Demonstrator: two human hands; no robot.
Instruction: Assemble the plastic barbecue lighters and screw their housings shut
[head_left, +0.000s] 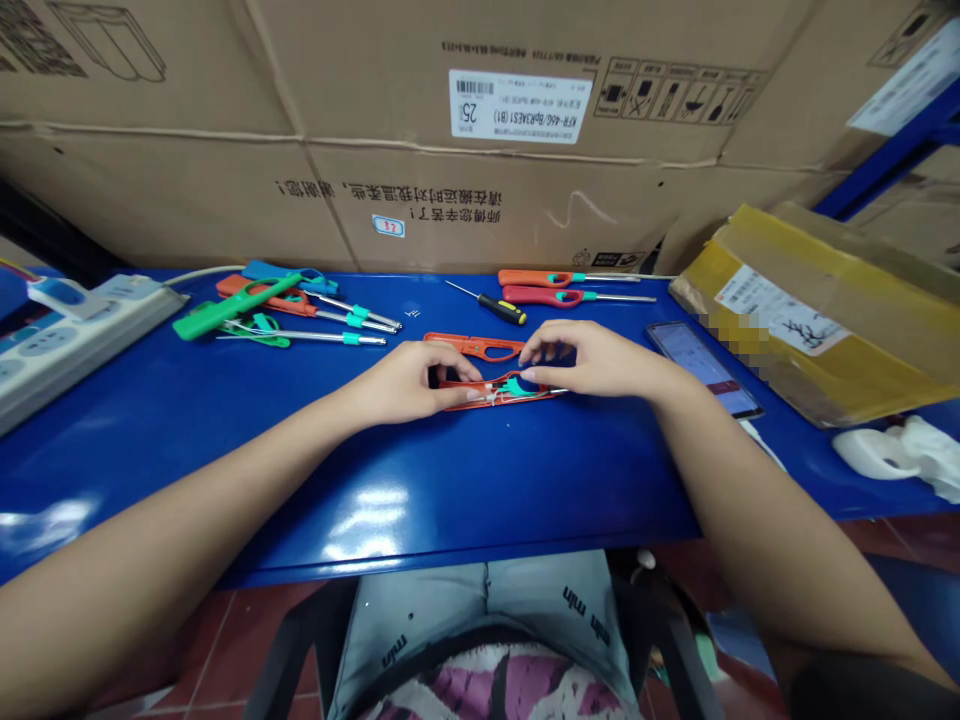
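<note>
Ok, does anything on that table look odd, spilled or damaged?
The orange lighter in the middle lies open, green insides exposed, unlike the whole-looking red lighter behind; an orange cover-like piece lies beside it. At left, lighters overlap messily. No spill shows.

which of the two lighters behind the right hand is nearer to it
The red lighter: it lies between the right hand and the orange lighter, which sits farther back, nearer the cardboard box.

Two hands (pixel 412 382) (pixel 596 362), one opened lighter (pixel 516 387), one screwdriver (pixel 502 307)
</note>
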